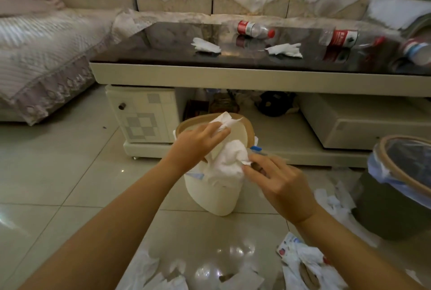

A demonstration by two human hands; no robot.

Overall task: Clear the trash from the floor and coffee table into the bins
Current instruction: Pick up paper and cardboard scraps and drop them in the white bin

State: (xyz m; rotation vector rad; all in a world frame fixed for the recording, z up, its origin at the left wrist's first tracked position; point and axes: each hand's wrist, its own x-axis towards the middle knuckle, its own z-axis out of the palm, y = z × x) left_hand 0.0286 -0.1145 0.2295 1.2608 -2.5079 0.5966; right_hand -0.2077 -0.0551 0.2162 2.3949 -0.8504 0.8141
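Both hands, the left hand (198, 142) and right hand (279, 182), are gripping crumpled tissues (229, 161) over the white bin (214, 196); bottles (255, 29) are lying on the tabletop (163, 56), paper (303, 264) littering the floor (70, 173), so much is remaining.

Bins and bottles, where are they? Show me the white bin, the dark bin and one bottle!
white bin (217, 198), head view, on its front wall.
dark bin (382, 205), head view, on its side wall.
bottle (255, 29), head view, on its clear middle.

Crumpled white tissues (229, 161) bunched above the tilted cream plastic bin (217, 196); more white paper scraps (303, 264) litter the near floor, two wads (206, 45) on the far black glass coffee table (163, 56)
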